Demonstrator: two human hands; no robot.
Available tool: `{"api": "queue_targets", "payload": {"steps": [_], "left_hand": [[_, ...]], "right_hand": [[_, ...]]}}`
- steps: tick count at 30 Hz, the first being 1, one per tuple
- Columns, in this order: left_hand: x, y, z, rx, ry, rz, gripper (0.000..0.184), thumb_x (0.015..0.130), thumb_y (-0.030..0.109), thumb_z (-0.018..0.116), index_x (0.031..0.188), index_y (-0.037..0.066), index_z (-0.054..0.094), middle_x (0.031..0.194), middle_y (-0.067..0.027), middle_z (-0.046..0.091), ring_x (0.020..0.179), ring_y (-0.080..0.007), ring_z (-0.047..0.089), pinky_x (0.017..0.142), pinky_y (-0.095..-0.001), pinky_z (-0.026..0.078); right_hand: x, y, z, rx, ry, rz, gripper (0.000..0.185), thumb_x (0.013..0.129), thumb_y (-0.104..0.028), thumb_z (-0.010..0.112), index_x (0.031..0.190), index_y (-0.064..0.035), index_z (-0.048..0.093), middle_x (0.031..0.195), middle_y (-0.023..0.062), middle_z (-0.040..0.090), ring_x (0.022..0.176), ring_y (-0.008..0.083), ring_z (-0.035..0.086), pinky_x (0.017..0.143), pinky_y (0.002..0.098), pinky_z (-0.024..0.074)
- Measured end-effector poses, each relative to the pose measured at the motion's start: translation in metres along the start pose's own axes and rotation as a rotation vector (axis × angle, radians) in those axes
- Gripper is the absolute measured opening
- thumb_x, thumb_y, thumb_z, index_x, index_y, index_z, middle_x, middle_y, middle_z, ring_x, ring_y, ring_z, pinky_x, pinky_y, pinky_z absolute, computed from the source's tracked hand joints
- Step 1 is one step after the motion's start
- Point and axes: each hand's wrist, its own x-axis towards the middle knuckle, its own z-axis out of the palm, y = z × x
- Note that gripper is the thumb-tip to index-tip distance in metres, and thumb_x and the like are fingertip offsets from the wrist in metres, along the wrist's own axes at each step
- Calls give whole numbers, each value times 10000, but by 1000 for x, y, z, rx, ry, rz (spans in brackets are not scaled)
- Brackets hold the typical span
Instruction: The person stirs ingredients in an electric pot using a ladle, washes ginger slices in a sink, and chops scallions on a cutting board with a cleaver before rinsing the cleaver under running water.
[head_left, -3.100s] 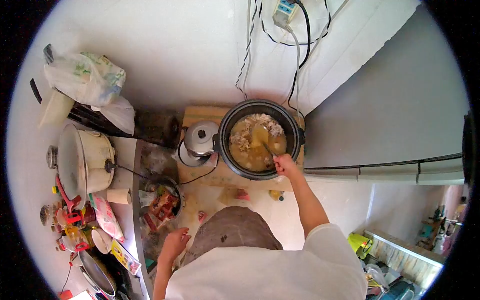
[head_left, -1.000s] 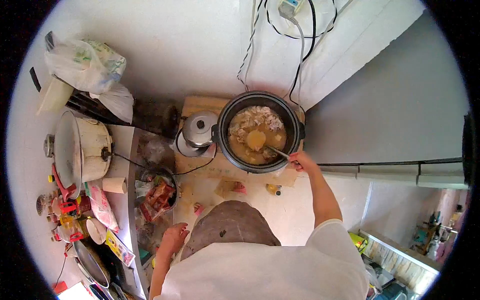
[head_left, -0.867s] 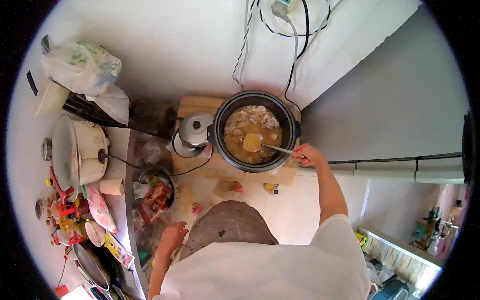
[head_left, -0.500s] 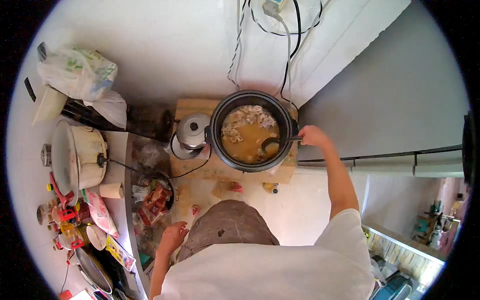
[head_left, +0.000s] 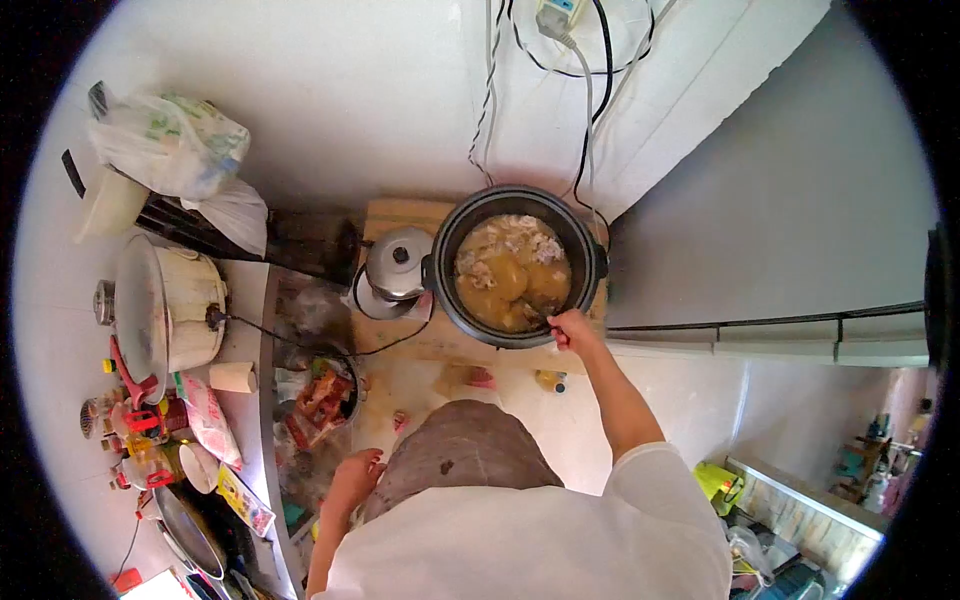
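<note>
A large black electric pot (head_left: 447, 310) stands on a wooden board, filled with brown broth and pale chunks of food (head_left: 515, 235). My right hand (head_left: 570, 330) is closed round the handle of a dark ladle (head_left: 541, 314) at the pot's near right rim. The ladle's bowl is down in the broth and mostly hidden. My left hand (head_left: 355, 478) hangs low by my left side, beside the brown apron (head_left: 465, 450), holding nothing, with its fingers loosely bent and apart.
Left of the pot sits a lidded metal pot (head_left: 398, 265) with a cord. A bin of rubbish (head_left: 325, 395) is below it. The left counter (head_left: 250, 330) holds a white cooker (head_left: 190, 310), bottles and a pan. Cords (head_left: 582, 150) hang on the wall behind.
My right hand has moved left and nearer to me along the pot's rim, taking the ladle with it. The broth is swirling. My left hand has barely moved.
</note>
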Motion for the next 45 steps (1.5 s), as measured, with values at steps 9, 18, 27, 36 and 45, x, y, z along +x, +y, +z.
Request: {"api": "queue_targets", "payload": {"steps": [9, 18, 27, 36, 45], "left_hand": [[6, 1, 8, -33, -3, -7, 273, 806, 155, 617, 1051, 37, 625, 952, -177, 662, 891, -342, 636, 775, -409, 502], [5, -2, 8, -55, 3, 28, 271, 808, 153, 607, 1047, 28, 618, 923, -197, 657, 880, -346, 635, 772, -413, 498], [6, -8, -7, -7, 14, 48, 276, 813, 167, 618, 1056, 37, 617, 934, -183, 660, 877, -343, 632, 768, -410, 498], [9, -27, -15, 0, -31, 67, 284, 824, 185, 616, 1070, 44, 615, 974, -168, 652, 901, -340, 624, 772, -413, 495], [-9, -40, -20, -8, 36, -29, 290, 852, 228, 579, 1085, 58, 611, 1012, -162, 646, 927, -341, 612, 797, -420, 483]], "right_hand": [[-46, -29, -24, 402, -177, -2, 226, 917, -220, 534, 843, -9, 498, 582, 66, 486, 351, 116, 335, 357, 280, 259], [-47, -16, -17, -142, 97, -211, 205, 850, -177, 565, 841, 28, 571, 608, 100, 541, 401, 168, 455, 407, 356, 398], [-23, -7, 30, -740, 396, -205, 204, 772, -103, 619, 836, 83, 566, 676, 208, 619, 571, 312, 642, 483, 432, 508], [-13, 2, 36, -1094, 814, -695, 183, 768, -112, 606, 824, 62, 605, 769, 247, 642, 725, 363, 653, 607, 439, 528], [-14, 11, 39, -74, 82, -82, 190, 819, -75, 552, 640, -43, 495, 571, 67, 506, 392, 174, 414, 360, 323, 323]]}}
